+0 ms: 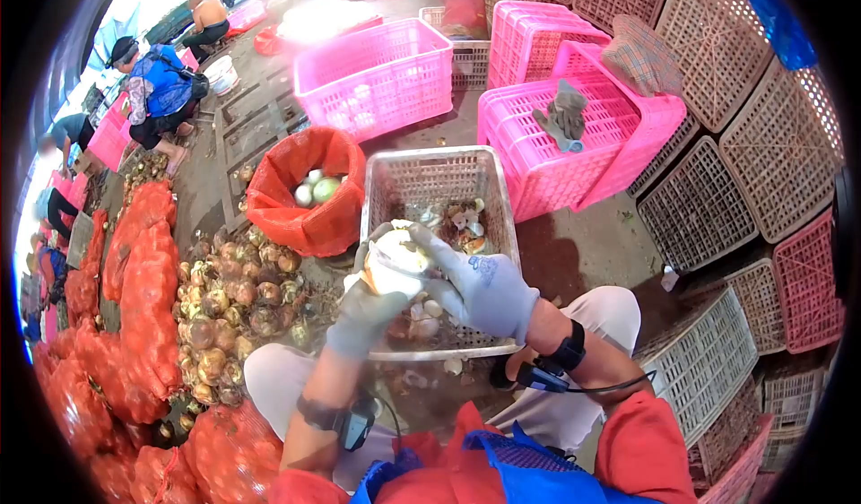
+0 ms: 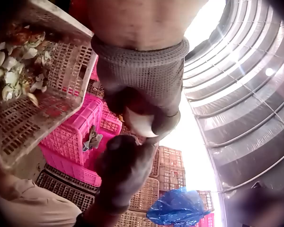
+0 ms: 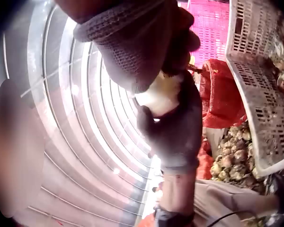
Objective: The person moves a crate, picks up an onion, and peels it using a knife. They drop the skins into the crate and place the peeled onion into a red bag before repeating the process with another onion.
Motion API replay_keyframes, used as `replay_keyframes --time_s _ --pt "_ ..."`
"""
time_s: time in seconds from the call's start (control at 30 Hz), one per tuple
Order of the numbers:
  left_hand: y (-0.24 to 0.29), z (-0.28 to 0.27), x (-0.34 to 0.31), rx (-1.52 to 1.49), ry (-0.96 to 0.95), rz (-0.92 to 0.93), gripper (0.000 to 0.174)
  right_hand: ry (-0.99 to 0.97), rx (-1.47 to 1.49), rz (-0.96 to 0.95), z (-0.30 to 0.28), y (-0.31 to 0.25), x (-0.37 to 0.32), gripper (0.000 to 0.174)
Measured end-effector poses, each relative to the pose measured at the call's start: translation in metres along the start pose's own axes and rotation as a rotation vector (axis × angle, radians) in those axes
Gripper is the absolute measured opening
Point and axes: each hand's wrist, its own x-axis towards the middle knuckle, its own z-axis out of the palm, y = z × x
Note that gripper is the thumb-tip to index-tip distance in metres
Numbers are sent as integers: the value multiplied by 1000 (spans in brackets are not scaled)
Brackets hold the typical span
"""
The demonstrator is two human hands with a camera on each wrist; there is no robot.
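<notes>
A white peeled-looking onion (image 1: pixel 395 267) is held between my two gloved hands, above the near part of a white crate (image 1: pixel 439 156). My left hand (image 1: pixel 360 308) grips it from the left, fingers wrapped round its side. From the right, my right hand (image 1: pixel 489 291) pinches it, with the forefinger over the top and other fingers lower down. Both wrist views show the pale onion (image 3: pixel 162 97) partly covered by the gloves. Skins and pale onion scraps (image 1: pixel 468 220) lie inside the crate.
Left of the crate stands a red mesh bag (image 1: pixel 269 201) with several pale onions in it. Unpeeled onions (image 1: pixel 224 298) are heaped beside filled red sacks (image 1: pixel 143 262). Pink crates (image 1: pixel 377 82) stand beyond; grey gloves (image 1: pixel 565 114) lie on one. Stacked crates (image 1: pixel 700 199) line the right.
</notes>
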Motion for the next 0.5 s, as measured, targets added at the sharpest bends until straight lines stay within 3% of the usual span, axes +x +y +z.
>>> replay_keyframes --time_s 0.03,0.1,0.17,0.2,0.23,0.3,0.33,0.43,0.47,0.5 --pt "12 7 4 -442 125 -313 79 15 -100 -67 5 3 0 69" --pt "4 5 -4 -332 51 -265 82 -40 -147 6 5 6 2 64" --pt "11 6 2 -404 113 -451 70 117 -106 -45 6 23 11 61" --pt "18 11 2 -670 140 -291 86 -41 -27 79 1 28 7 57" --pt "21 12 7 -674 125 -287 86 -31 -33 89 0 30 4 57" --pt "24 12 3 -772 173 -352 80 9 489 -24 9 33 4 52" --pt "43 5 6 -992 106 -426 87 -95 569 148 -2 21 5 55" --pt "17 13 -3 -1001 187 -411 82 -140 575 292 -5 -2 0 61" --pt "-42 22 -25 -925 295 -447 81 -25 448 187 4 -8 2 68" --pt "-41 23 -23 -924 296 -440 81 -24 444 181 10 -9 3 68"
